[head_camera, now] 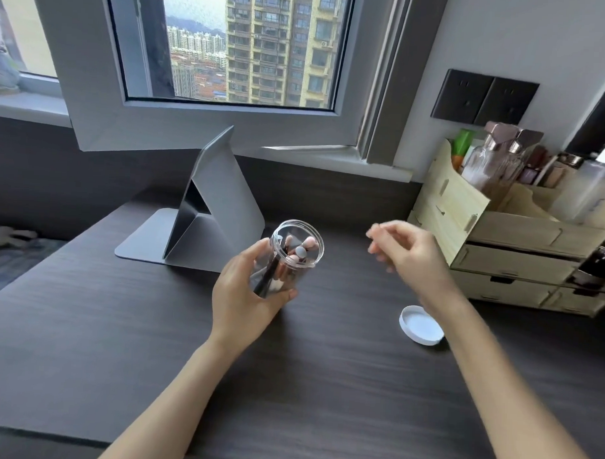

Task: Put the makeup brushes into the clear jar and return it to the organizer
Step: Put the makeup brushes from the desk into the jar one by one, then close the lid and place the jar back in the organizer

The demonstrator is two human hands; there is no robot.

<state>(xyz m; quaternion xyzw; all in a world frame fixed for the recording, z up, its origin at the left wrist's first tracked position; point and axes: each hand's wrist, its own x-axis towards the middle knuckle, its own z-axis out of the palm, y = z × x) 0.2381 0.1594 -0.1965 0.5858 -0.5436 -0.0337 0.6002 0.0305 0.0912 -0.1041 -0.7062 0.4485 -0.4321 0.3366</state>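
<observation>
A person's left hand (244, 296) wraps its grip around a clear jar (288, 259), tilted and lifted just off the dark tabletop (119, 343), with the makeup brushes (276, 266) already inside, their pink and dark ends showing at the open mouth. The right hand (405, 251) hovers empty beside it, fingers loosely curled and blurred, pinching nothing. One white lid (422, 325) lies flat on the tabletop near the right wrist; one wooden organizer (499, 250), crowded with bottles, stands at the far right. One jar, one lid; several brushes, though their exact number cannot be told through the plastic. With the jar uncapped and leaning, the brushes could slide out on the way to the organizer, and its packed compartments leave little room.
</observation>
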